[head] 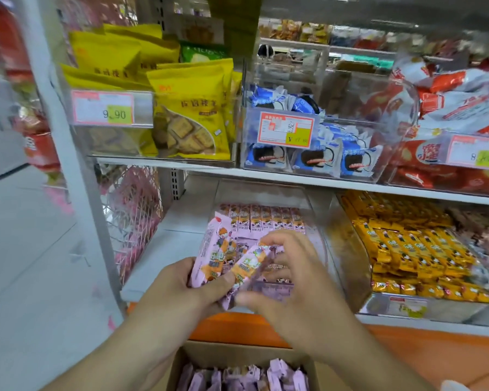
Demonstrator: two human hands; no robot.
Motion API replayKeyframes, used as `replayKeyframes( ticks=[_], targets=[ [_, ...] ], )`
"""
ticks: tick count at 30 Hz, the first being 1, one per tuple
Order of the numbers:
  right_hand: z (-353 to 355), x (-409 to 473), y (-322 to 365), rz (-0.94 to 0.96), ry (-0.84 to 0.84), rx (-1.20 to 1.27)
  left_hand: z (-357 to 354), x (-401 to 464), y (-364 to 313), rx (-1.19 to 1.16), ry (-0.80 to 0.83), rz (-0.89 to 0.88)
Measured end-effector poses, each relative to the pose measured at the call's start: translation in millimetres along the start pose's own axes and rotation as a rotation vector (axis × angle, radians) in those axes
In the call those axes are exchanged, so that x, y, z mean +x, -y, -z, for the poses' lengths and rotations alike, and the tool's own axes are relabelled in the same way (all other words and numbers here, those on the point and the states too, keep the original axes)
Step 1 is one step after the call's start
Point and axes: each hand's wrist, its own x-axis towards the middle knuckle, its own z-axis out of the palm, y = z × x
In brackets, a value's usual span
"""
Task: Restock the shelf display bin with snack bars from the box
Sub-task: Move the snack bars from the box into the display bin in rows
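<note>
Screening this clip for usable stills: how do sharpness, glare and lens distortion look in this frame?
Head view: motion blur smears the right hand and the purple snack bars held by the left hand; frame edges are softer than the yellow bags; the clear display bin shows faint reflections; wide-angle bending curves the shelf upright; lighting is even, without hard shadows.

Box (239,371) cut off at bottom edge; price tags (287,130) blurred, unreadable; hands (287,273) motion-smeared.
</note>
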Motion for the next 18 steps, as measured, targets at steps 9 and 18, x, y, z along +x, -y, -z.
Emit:
replayKeyframes(
  ticks=[9,18],
  targets=[
    [-19.0,19.7,-5.5,0.109,-0.025,-0.178,11.7,4.1,-3.6,-0.033,0.062,0.03],
    [-12.9,49.5,-20.4,-0.035,0.015,-0.125,24.7,16.3,-8.8,-0.032,-0.062,0.089]
  ],
)
